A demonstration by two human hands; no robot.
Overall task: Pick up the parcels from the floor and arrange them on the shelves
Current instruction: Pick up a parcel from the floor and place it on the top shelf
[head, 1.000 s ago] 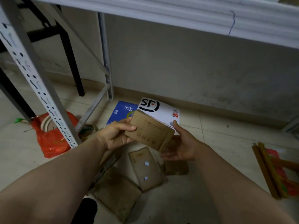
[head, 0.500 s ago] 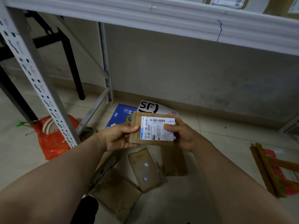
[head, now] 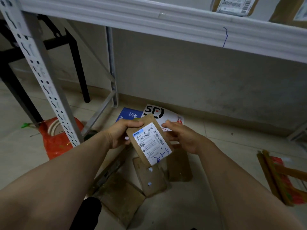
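Head view: left hand (head: 122, 135) pinches labelled brown parcel (head: 147, 140) by top corner, thumb on front; right hand (head: 184, 138), fingers slack, just right of it, contact unclear. Risk: corner-only grip, parcel pivots, drops onto floor parcels (head: 152, 178) below hands before reaching shelf (head: 166, 25) above.

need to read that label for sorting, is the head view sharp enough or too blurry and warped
Head view: the label on the brown parcel shows its big print, 501E M1 A21B, while the fine print smears; the wide lens bends the shelf beam; light is dim and flat, no glare on the label.
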